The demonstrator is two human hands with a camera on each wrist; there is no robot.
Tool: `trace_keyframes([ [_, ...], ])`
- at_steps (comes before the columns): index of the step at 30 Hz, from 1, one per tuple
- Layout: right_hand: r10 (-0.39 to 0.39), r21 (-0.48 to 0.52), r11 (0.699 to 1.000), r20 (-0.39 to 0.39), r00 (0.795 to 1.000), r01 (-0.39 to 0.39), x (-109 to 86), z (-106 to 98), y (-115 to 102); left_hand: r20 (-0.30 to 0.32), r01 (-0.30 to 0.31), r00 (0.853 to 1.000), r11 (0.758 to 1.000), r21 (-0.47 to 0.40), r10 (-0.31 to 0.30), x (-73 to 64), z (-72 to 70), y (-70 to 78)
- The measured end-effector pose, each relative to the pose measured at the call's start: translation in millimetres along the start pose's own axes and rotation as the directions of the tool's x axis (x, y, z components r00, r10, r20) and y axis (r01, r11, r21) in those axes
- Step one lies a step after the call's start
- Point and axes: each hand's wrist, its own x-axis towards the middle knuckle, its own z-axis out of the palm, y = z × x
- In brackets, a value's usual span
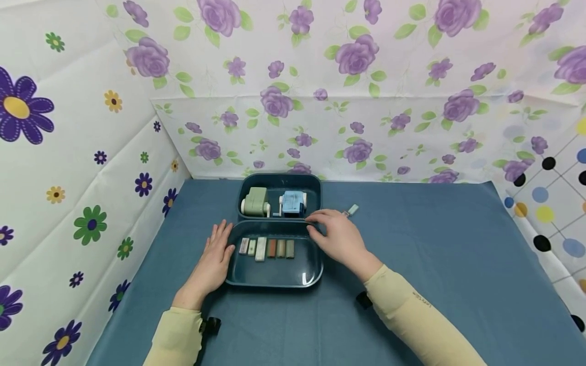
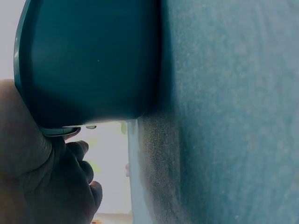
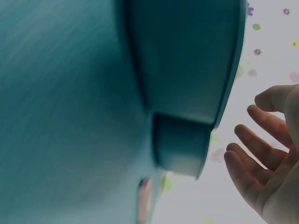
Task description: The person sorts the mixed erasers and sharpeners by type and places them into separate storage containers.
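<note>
A dark teal tray (image 1: 274, 277) lies on the table, holding a row of several small eraser-like blocks (image 1: 260, 249) in white, brown, tan and grey-green. Just behind it stands a second teal tray (image 1: 280, 177) with a green crank pencil sharpener (image 1: 256, 201) and a blue one (image 1: 293, 202). My left hand (image 1: 208, 264) rests along the front tray's left side, its fingers fairly straight. Over that tray's right rear corner is my right hand (image 1: 341, 241); its loosely bent fingers grip nothing, and in the right wrist view they appear apart from the rim.
Beyond the right hand lies a small pale green and pinkish object (image 1: 352, 209), partly hidden. Blue cloth (image 1: 421, 244) covers the table. A flowered sheet (image 1: 274, 132) hangs at the back, with patterned sheets on both sides.
</note>
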Motion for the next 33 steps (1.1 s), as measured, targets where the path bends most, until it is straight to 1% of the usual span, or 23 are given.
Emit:
trace_keyframes([
  [6, 0.116, 0.031, 0.993, 0.019, 0.993, -0.117, -8.9, -2, 27, -0.006, -0.017, 1.000, 0.999, 0.030, 0.017, 0.5, 0.2, -0.9],
  [10, 0.152, 0.037, 0.988, 0.019, 0.988, -0.153, -13.4, -3, 44, -0.005, -0.022, 1.000, 0.999, 0.032, 0.022, 1.0, 0.1, -0.4],
  [13, 0.178, 0.038, 0.983, 0.033, 0.983, -0.180, -15.2, -5, 57, -0.005, -0.026, 1.000, 0.999, 0.031, 0.027, 1.1, 0.1, 0.0],
  [16, 0.216, 0.013, 0.976, 0.062, 0.974, -0.217, -18.0, -7, 71, -0.010, -0.034, 0.999, 0.999, 0.034, 0.035, 0.1, -0.5, 1.3],
  [19, 0.262, -0.025, 0.965, 0.089, 0.961, -0.261, -19.9, -9, 83, -0.014, -0.040, 0.999, 0.999, 0.036, 0.040, -1.0, -1.6, 3.1],
  [24, 0.334, -0.081, 0.942, 0.097, 0.938, -0.327, -16.6, -14, 96, -0.017, -0.035, 0.999, 0.999, 0.040, 0.035, 0.1, -1.7, 2.7],
  [31, 0.388, -0.142, 0.918, 0.122, 0.913, -0.371, -12.3, -16, 103, -0.006, -0.017, 1.000, 0.999, 0.044, 0.017, 0.4, 0.3, 0.6],
  [33, 0.400, -0.161, 0.911, 0.119, 0.909, -0.380, -9.2, -17, 105, -0.007, -0.017, 1.000, 0.999, 0.041, 0.017, 0.2, 0.3, 0.5],
])
